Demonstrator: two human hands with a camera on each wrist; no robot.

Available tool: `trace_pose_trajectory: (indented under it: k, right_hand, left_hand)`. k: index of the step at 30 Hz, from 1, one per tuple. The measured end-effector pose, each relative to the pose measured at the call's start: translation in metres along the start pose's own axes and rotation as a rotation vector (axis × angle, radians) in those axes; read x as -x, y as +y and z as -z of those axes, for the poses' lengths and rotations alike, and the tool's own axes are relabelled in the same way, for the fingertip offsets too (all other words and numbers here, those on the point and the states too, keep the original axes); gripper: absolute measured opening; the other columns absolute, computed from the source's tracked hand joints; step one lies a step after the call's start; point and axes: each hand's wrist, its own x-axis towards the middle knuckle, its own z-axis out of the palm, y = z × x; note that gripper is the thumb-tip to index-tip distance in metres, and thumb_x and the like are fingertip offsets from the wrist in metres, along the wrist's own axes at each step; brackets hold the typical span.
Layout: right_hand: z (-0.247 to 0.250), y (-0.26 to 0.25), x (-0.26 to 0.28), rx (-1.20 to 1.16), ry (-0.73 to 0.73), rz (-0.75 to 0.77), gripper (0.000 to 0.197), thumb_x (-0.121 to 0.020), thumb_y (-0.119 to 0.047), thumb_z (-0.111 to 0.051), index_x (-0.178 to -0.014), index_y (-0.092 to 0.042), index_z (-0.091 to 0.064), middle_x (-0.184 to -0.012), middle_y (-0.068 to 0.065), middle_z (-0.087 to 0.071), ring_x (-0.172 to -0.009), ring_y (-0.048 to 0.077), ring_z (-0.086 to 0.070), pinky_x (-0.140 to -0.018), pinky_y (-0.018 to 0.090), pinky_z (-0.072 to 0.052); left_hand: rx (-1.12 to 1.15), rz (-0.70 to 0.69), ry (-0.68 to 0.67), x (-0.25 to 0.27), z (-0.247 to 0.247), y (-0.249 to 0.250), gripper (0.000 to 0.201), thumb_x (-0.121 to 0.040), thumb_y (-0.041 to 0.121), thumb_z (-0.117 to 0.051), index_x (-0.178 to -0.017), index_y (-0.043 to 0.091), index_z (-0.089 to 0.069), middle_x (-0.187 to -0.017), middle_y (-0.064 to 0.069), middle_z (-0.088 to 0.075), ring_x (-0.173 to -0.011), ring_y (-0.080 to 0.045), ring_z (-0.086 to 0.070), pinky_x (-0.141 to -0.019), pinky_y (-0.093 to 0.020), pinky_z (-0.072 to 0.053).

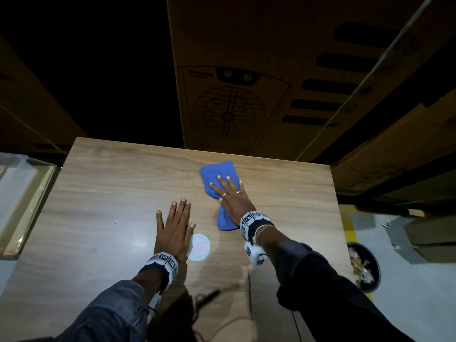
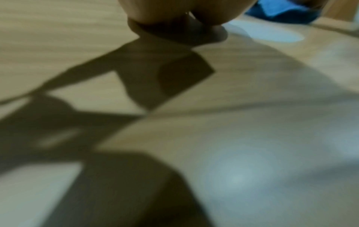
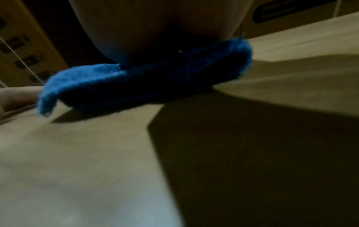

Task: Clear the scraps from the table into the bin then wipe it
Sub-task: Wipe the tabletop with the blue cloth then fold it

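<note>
The wiping step is judged to be in hand. A folded blue terry cloth [image 1: 218,174] is pressed flat against the pale wood-grain laminate table [image 1: 111,188] by the right hand [image 1: 230,195], whose fingers [image 1: 228,182] are laid out straight and spread over the fabric; nothing is curled round it. The left hand [image 1: 174,229] is rested palm-down on the table top, near and to the left of the cloth, with fingers straight and held together, and nothing is grasped by it; it appears to be used as a brace.

No scraps can be made out on the table top, apart from a tiny pale speck toward the right edge, so the clearing step is judged done. Crumpled pale waste is seen inside the round dark bin [image 1: 376,272], which stands on the floor just beyond the table's right edge, on the near side.

The cloth lies in the far, right-of-centre part of the table. Its far end is spread broad and flat, while its near end is narrowed into a bunched tail under the wrist. In the right wrist view the fabric [image 3: 93,79] is seen as thick and fluffy, doubled on itself, with one flap lifted off the surface.

For the next move, steady downward pressure and broad strokes would be called for, so that the unwiped left and near areas are covered. A round pale sticker [image 1: 201,246] beside the left thumb would have to be passed over, and the left hand lifted out of the path.
</note>
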Motion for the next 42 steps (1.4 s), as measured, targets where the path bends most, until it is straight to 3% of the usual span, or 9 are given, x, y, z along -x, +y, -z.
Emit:
trace_pose_trajectory:
  k: [4, 7, 17, 26, 31, 36, 42]
  right_hand:
    - [0.012, 0.038, -0.008, 0.009, -0.035, 0.181, 0.061, -0.114, -0.022, -0.038, -0.167, -0.041, -0.015, -0.178, -0.007, -0.002, -0.164, 0.023, 0.002, -0.128, 0.054, 0.006]
    - [0.022, 0.068, -0.006, -0.016, -0.009, 0.191, 0.058, -0.114, -0.022, -0.037, -0.166, -0.04, -0.019, -0.177, -0.007, -0.006, -0.164, 0.022, 0.0, -0.128, 0.053, 0.007]
    - [0.054, 0.198, 0.036, -0.112, 0.14, -0.103, 0.058, -0.113, -0.018, -0.04, -0.165, -0.039, -0.025, -0.177, -0.009, -0.008, -0.164, 0.02, 0.001, -0.129, 0.054, 0.006]
    - [0.061, 0.296, 0.099, -0.18, 0.306, -0.445, 0.05, -0.114, -0.029, -0.037, -0.163, -0.043, -0.031, -0.176, -0.012, -0.01, -0.164, 0.017, 0.0, -0.127, 0.05, 0.008]
    - [0.06, 0.289, 0.112, -0.225, 0.42, -0.639, 0.05, -0.114, -0.019, -0.037, -0.163, -0.03, -0.036, -0.177, 0.001, -0.011, -0.164, 0.029, -0.005, -0.128, 0.054, 0.002]
    - [0.043, 0.244, 0.099, -0.117, 0.459, -0.852, 0.058, -0.11, -0.019, -0.042, -0.165, -0.032, -0.028, -0.177, 0.0, -0.009, -0.164, 0.028, -0.004, -0.128, 0.054, 0.002]
    - [0.029, 0.175, 0.069, -0.117, 0.394, -0.906, 0.065, -0.109, -0.022, -0.044, -0.168, -0.03, -0.018, -0.178, 0.003, 0.001, -0.164, 0.03, 0.003, -0.128, 0.059, 0.003]
  left_hand:
    - [0.01, -0.034, -0.019, -0.007, -0.02, 0.046, 0.062, -0.108, 0.043, -0.023, -0.167, 0.024, -0.014, -0.175, 0.009, -0.004, -0.162, -0.017, -0.001, -0.128, -0.057, -0.002]
    - [-0.023, -0.037, -0.002, -0.01, -0.03, 0.076, 0.062, -0.108, 0.04, -0.025, -0.167, 0.023, -0.012, -0.175, 0.008, -0.004, -0.162, -0.016, 0.002, -0.129, -0.056, -0.003]
    - [-0.073, -0.036, -0.01, -0.02, -0.055, 0.139, 0.063, -0.109, 0.038, -0.021, -0.167, 0.02, -0.008, -0.175, 0.005, -0.003, -0.162, -0.018, 0.002, -0.129, -0.055, -0.005]
    - [-0.087, -0.028, -0.003, -0.021, -0.054, 0.146, 0.063, -0.108, 0.04, -0.021, -0.167, 0.022, -0.01, -0.175, 0.006, -0.005, -0.162, -0.015, 0.0, -0.13, -0.052, -0.003]
    - [-0.091, -0.019, 0.004, -0.02, -0.051, 0.145, 0.063, -0.107, 0.039, -0.024, -0.167, 0.022, -0.013, -0.175, 0.006, -0.008, -0.162, -0.014, 0.0, -0.13, -0.051, -0.003]
    - [-0.108, -0.028, 0.006, -0.019, -0.049, 0.146, 0.063, -0.108, 0.039, -0.025, -0.167, 0.02, -0.014, -0.175, 0.004, -0.009, -0.162, -0.016, -0.003, -0.13, -0.052, -0.005]
    - [-0.102, -0.031, -0.007, -0.02, -0.05, 0.147, 0.064, -0.107, 0.038, -0.024, -0.167, 0.019, -0.011, -0.175, 0.002, -0.007, -0.162, -0.016, 0.001, -0.13, -0.051, -0.003]
